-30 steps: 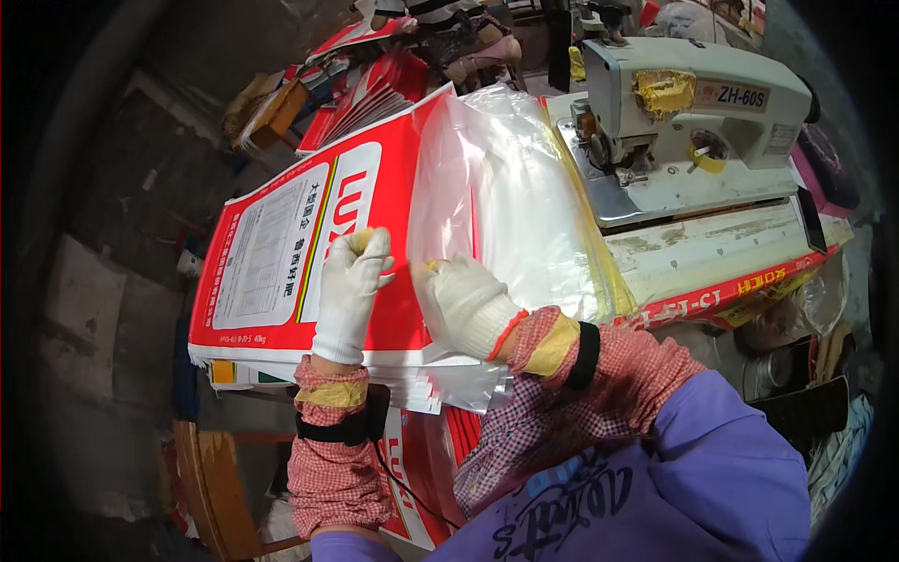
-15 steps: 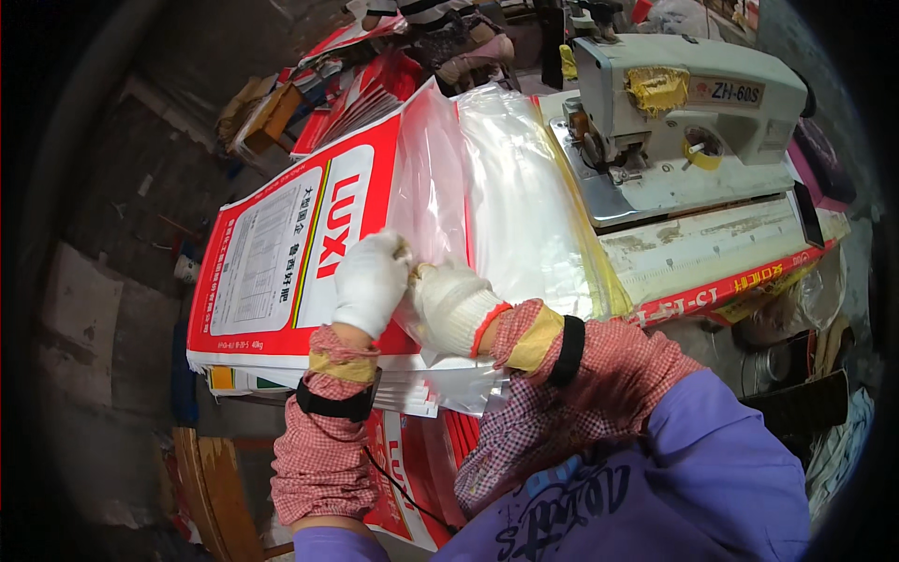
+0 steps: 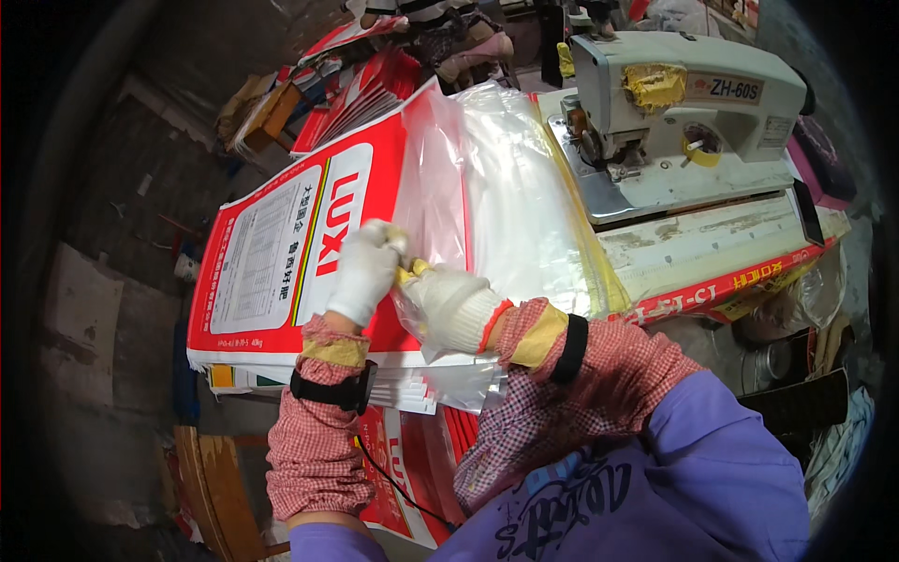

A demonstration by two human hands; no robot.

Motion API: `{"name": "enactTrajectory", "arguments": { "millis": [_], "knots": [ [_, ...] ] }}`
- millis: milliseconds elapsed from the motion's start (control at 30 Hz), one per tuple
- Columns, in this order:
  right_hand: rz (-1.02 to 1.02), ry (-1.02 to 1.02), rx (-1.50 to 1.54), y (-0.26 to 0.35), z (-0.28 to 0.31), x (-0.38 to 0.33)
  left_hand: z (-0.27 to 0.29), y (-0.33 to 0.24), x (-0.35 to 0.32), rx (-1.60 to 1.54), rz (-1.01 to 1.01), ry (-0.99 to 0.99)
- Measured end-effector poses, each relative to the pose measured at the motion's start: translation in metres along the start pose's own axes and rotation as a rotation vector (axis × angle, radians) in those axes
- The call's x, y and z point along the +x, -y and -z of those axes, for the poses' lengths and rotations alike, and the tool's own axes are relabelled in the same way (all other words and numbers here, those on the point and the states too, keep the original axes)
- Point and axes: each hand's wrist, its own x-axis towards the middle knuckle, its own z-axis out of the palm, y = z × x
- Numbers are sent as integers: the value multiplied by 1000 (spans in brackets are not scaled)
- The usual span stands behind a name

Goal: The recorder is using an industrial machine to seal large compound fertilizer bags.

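Two gloved hands meet at the edge of a clear plastic liner (image 3: 524, 215) that lies spread over a red and white printed sack (image 3: 281, 253). The left hand (image 3: 367, 272), in a white knit glove, is curled with its fingertips pinching the liner's edge where it overlaps the sack's red face. The right hand (image 3: 449, 302), also gloved, is clenched on the same bit of plastic just right of the left hand, the two touching at the fingertips. Both forearms wear checked red sleeve covers with yellow cuffs, and a black strap circles each wrist.

The sack tops a stack of similar sacks (image 3: 375, 393), whose folded edges show just below the hands. Its white panel of small print lies left of the hands, well apart from them. The liner reaches from the hands up and to the right, as far as the base of a grey-green sewing machine (image 3: 674, 112). That machine stands beyond the sack's right side on a worn pale surface (image 3: 712, 244) with a red printed strip along its near edge. More red sacks (image 3: 365, 84) lie fanned out past the sack's far end. Below the stack, toward the person, further red sacks (image 3: 412, 468) hang down beside the purple sleeve.
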Motion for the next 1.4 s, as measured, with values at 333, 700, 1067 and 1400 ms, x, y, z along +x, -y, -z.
{"name": "enactTrajectory", "arguments": {
  "millis": [333,700,1067,1400],
  "knots": [
    [253,262,630,40,-19,-49,22,-26,-80,-865,-83,-62],
    [39,-386,-147,-87,5,92,36,-29,-167,-420,211,61],
    [-172,-762,1403,-87,20,76,81,-80,-83,31,47,637],
    [-161,-79,760,-74,24,72,-42,-122,134,1333,-891,11]
  ]
}}
